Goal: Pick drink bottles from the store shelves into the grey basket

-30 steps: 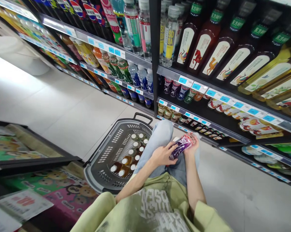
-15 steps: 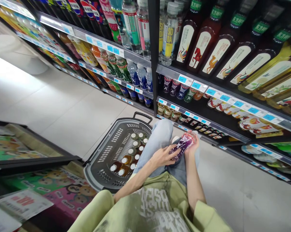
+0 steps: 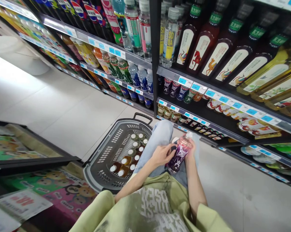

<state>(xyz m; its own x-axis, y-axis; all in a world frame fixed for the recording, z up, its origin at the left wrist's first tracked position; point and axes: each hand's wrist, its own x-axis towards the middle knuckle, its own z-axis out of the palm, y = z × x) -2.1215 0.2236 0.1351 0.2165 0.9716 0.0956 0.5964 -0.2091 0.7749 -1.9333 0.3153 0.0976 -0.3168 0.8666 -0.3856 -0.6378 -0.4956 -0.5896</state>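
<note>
My right hand (image 3: 190, 149) is closed around the upper part of a bottle of purple drink (image 3: 179, 158) with a purple wrap label and a clear, whitish cap. The bottle is tilted over my lap, its base toward my shirt. Against its left side, my left hand (image 3: 163, 155) has its fingers bent and drawn together; whether they pinch anything is hidden. A dark and white item (image 3: 175, 140), partly covered, shows behind the fingertips. Left of my knee stands a grey shopping basket (image 3: 111, 141) holding several white-capped bottles (image 3: 125, 160), some with amber contents.
Drink shelves (image 3: 208, 87) with price tags run along the front, close past my knees. Large dark tea bottles (image 3: 215, 58) fill the upper right shelf. At lower left, a display of colourful boxes (image 3: 70, 190) borders the basket. Pale floor tiles (image 3: 65, 112) lie between.
The purple bottle has turned more upright in view, its label now facing me. My left hand's fingers have drawn back from across the label to its left side and bunched together.
</note>
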